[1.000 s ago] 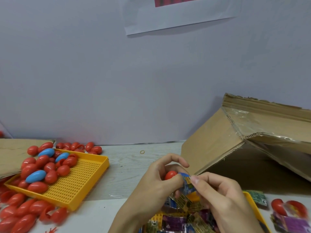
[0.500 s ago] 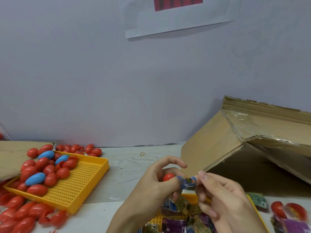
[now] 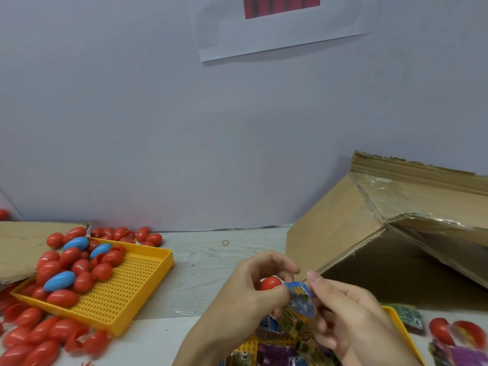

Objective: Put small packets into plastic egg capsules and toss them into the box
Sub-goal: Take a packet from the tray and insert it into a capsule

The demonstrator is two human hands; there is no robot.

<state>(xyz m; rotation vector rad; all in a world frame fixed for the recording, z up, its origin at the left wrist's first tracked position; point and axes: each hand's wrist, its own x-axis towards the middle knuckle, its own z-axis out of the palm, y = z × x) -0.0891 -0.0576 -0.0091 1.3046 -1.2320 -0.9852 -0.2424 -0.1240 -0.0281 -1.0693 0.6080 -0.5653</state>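
Observation:
My left hand (image 3: 245, 294) grips a red egg capsule (image 3: 270, 283) low in the middle of the view. My right hand (image 3: 348, 313) pinches a small blue packet (image 3: 301, 295) right against the capsule. Beneath both hands a yellow tray (image 3: 396, 320) holds several colourful packets (image 3: 280, 347). The open cardboard box (image 3: 343, 233) lies on its side at the right, its dark opening facing me.
A yellow perforated tray (image 3: 126, 294) at the left carries several red capsules (image 3: 79, 281) and three blue capsules (image 3: 59, 280). More red capsules (image 3: 34, 336) lie loose around it. Cardboard (image 3: 18, 247) sits far left, a rubber band (image 3: 225, 243) near the wall, red capsule halves (image 3: 454, 332) at lower right.
Both hands have dropped a little. The packet has been rolled tighter and pushed closer against the red capsule.

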